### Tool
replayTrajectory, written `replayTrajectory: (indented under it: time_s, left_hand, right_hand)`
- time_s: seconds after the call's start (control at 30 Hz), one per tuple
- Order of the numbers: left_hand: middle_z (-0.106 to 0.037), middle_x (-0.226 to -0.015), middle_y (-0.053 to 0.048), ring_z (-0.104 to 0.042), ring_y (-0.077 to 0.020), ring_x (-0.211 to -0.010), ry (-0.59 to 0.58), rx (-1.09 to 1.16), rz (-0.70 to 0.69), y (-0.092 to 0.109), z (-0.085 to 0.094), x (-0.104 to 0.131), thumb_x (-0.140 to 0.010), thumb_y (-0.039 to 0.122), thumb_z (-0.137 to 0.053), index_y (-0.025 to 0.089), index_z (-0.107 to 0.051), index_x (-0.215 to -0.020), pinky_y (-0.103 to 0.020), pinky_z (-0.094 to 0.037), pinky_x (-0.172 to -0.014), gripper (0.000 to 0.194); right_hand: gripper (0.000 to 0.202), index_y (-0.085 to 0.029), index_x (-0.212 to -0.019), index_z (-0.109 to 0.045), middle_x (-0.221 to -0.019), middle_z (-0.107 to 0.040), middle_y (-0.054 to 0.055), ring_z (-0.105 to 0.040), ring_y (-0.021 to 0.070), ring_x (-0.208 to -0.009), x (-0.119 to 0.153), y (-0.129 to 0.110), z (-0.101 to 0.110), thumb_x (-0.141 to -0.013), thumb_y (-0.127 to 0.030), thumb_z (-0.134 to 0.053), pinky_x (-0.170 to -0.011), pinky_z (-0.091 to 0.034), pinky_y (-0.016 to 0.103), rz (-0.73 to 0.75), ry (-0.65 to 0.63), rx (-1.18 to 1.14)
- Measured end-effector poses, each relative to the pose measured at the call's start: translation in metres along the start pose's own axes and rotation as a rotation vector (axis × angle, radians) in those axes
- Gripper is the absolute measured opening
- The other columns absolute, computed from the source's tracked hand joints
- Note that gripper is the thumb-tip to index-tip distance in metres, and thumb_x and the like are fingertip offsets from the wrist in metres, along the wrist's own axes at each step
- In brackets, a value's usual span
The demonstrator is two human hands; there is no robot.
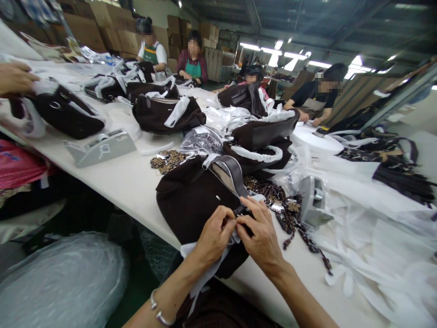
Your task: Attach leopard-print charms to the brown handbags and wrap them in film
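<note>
A dark brown handbag (191,196) lies tilted at the table's front edge, its zipped top (235,173) facing right. At the bag's right end, my left hand (218,230) and my right hand (257,230) meet, thumbs and fingertips pinched together. What lies between the fingertips is too small and covered to make out. A white wrapping strip (208,273) hangs below my left hand, over the bag's lower part. Beside my right hand lies a heap of dark beaded chains (269,191) with patterned charms.
More brown handbags (167,111) with white-wrapped handles stand behind. Grey tape dispensers (100,148) (312,200) flank the work. Patterned charms (167,160) and a plastic bag (201,141) lie between. White wrapping (375,255) covers the right side. Co-workers sit across; another person's hand (15,79) touches a bag at left.
</note>
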State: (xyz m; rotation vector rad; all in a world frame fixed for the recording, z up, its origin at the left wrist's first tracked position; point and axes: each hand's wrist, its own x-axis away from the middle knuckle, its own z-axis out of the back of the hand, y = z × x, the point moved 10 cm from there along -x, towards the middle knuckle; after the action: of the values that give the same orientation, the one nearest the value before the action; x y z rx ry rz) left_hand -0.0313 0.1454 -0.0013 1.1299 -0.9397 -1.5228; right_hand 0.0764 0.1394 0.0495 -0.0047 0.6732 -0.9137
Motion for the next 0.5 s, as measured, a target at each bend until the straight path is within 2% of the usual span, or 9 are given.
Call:
replayTrajectory:
  time_s: [0.13,0.23,0.4,0.5]
  left_hand:
    - [-0.054,-0.078,0.004,-0.050,-0.0128,-0.071,-0.158,-0.117,0.118,-0.012,-0.008,-0.003,-0.083,0.018,-0.052,0.022,-0.054,-0.088,-0.023,-0.039,-0.068,0.007]
    - [-0.049,-0.070,0.006,-0.046,-0.0111,-0.065,-0.183,-0.138,0.140,-0.016,-0.010,-0.006,-0.080,0.015,-0.050,0.022,-0.050,-0.078,-0.022,-0.035,-0.063,0.006]
    - [-0.045,-0.064,0.007,-0.042,-0.0097,-0.059,-0.222,-0.082,0.149,-0.020,-0.016,-0.004,-0.085,0.025,-0.049,0.021,-0.047,-0.074,-0.022,-0.030,-0.058,0.013]
    - [-0.044,-0.064,0.007,-0.040,-0.0091,-0.058,-0.236,-0.066,0.131,-0.021,-0.018,-0.004,-0.081,0.020,-0.052,0.021,-0.048,-0.074,-0.021,-0.029,-0.056,0.008]
  right_hand:
    - [0.010,-0.023,-0.087,-0.067,-0.134,-0.057,0.009,-0.045,0.0291,-0.131,0.013,0.017,-0.002,-0.089,-0.020,-0.058,-0.113,-0.028,0.061,0.021,-0.019,-0.115]
    - [0.009,-0.023,-0.086,-0.066,-0.133,-0.058,0.008,-0.043,0.0292,-0.132,0.022,0.020,-0.003,-0.089,-0.019,-0.059,-0.114,-0.025,0.062,0.051,-0.049,-0.131]
    - [0.009,-0.024,-0.085,-0.067,-0.132,-0.058,0.006,-0.044,0.0281,-0.131,0.029,0.016,-0.001,-0.088,-0.018,-0.061,-0.115,-0.025,0.061,0.099,-0.053,-0.135]
    - [0.008,-0.025,-0.085,-0.068,-0.132,-0.059,0.005,-0.045,0.0285,-0.131,0.032,0.016,0.000,-0.087,-0.019,-0.063,-0.114,-0.025,0.062,0.114,-0.040,-0.132]
